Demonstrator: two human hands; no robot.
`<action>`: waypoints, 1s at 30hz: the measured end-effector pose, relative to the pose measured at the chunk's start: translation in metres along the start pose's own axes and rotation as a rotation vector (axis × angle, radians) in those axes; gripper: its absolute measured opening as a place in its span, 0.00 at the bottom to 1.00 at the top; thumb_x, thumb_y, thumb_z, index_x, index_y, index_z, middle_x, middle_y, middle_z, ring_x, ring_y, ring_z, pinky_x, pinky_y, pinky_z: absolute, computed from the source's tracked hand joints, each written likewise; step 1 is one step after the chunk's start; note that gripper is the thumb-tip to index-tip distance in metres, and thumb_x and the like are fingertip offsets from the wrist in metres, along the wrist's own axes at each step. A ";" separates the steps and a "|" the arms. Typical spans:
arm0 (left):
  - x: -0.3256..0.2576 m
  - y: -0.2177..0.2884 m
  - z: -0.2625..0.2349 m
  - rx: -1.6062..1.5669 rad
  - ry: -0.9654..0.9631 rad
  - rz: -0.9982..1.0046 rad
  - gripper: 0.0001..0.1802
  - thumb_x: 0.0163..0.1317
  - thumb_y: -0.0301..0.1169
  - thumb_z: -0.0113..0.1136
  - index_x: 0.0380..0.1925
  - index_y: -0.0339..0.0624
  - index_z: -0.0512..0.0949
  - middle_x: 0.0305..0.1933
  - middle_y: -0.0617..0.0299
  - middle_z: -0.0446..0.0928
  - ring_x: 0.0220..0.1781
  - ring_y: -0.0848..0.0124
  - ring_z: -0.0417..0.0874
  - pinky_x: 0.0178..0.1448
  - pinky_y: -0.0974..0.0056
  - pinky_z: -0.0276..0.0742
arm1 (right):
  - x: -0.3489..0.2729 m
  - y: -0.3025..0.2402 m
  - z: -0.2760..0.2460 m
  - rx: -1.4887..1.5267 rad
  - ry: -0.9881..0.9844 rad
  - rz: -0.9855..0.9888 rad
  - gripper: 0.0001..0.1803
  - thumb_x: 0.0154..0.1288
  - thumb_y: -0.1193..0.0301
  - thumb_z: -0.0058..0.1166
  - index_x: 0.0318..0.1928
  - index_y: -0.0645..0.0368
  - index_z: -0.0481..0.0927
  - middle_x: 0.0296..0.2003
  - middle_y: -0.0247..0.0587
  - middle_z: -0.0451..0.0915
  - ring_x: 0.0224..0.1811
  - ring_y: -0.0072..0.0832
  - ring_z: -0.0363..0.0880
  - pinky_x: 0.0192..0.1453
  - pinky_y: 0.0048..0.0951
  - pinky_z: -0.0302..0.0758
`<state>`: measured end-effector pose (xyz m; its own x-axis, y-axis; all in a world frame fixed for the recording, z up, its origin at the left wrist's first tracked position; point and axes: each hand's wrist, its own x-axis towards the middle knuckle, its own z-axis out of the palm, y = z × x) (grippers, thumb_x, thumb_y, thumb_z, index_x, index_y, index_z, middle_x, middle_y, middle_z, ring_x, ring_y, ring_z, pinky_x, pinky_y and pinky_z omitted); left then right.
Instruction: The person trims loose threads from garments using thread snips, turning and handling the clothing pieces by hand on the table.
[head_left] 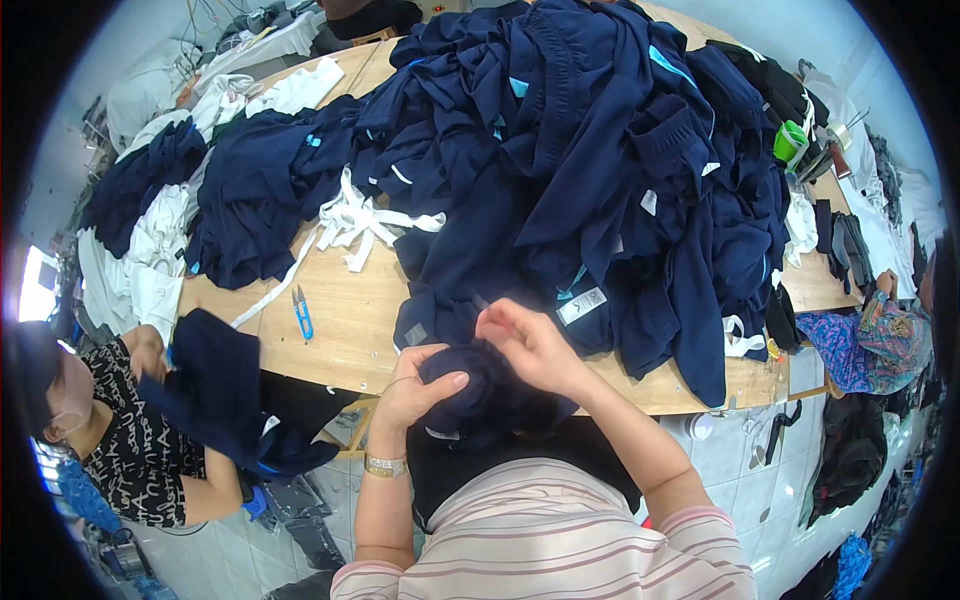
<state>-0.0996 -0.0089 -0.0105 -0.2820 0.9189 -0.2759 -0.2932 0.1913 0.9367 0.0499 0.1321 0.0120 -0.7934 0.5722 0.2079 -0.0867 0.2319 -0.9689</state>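
At the near edge of the table, a bunched navy garment [472, 385] sits in front of my waist. My left hand [408, 392] is closed on it, thumb pressed over the top. Just above the cloth, my right hand [530, 345] has its fingers curled and pinched; what lies between the fingertips is too small to tell. A large heap of navy garments [560, 150] with light blue trim covers the table beyond my hands. One piece in it carries a white label [581, 306]. Blue-handled thread snips [303, 314] lie left of my hands.
Tangled white tape [360, 220] trails over the wooden table [350, 350]. A person [125, 420] on the left holds another navy garment [215, 375]. Someone in patterned clothes [890, 340] is at the right. A green cup [789, 142] stands at the far right.
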 end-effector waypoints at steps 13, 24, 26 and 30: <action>-0.001 -0.006 0.002 0.106 0.047 0.047 0.27 0.48 0.21 0.69 0.48 0.33 0.68 0.43 0.58 0.77 0.41 0.77 0.77 0.46 0.72 0.76 | -0.009 0.000 -0.001 -0.823 -0.065 -0.466 0.17 0.46 0.79 0.60 0.40 0.58 0.75 0.25 0.34 0.80 0.24 0.30 0.79 0.26 0.28 0.66; -0.002 0.012 0.002 0.152 -0.012 0.071 0.12 0.51 0.27 0.69 0.34 0.32 0.79 0.31 0.68 0.79 0.33 0.82 0.75 0.40 0.76 0.72 | -0.011 -0.003 -0.007 -0.183 -0.039 -0.009 0.09 0.60 0.75 0.56 0.41 0.61 0.76 0.31 0.41 0.81 0.29 0.27 0.80 0.32 0.23 0.73; -0.002 0.014 0.004 0.157 -0.020 0.121 0.12 0.51 0.28 0.69 0.33 0.33 0.79 0.31 0.69 0.78 0.33 0.82 0.74 0.39 0.76 0.72 | -0.012 -0.009 -0.005 -0.314 -0.105 -0.053 0.09 0.57 0.76 0.58 0.40 0.62 0.77 0.29 0.43 0.81 0.29 0.29 0.82 0.32 0.25 0.75; -0.007 0.022 0.013 0.214 0.057 0.150 0.10 0.52 0.28 0.67 0.33 0.34 0.80 0.31 0.70 0.77 0.32 0.83 0.73 0.38 0.76 0.71 | -0.010 0.000 -0.005 -0.187 -0.087 0.094 0.04 0.60 0.78 0.55 0.36 0.65 0.77 0.28 0.45 0.81 0.31 0.26 0.81 0.36 0.25 0.75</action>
<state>-0.0924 -0.0069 0.0147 -0.3605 0.9226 -0.1370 -0.0465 0.1289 0.9906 0.0609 0.1306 0.0108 -0.8422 0.5302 0.0974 0.0971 0.3269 -0.9401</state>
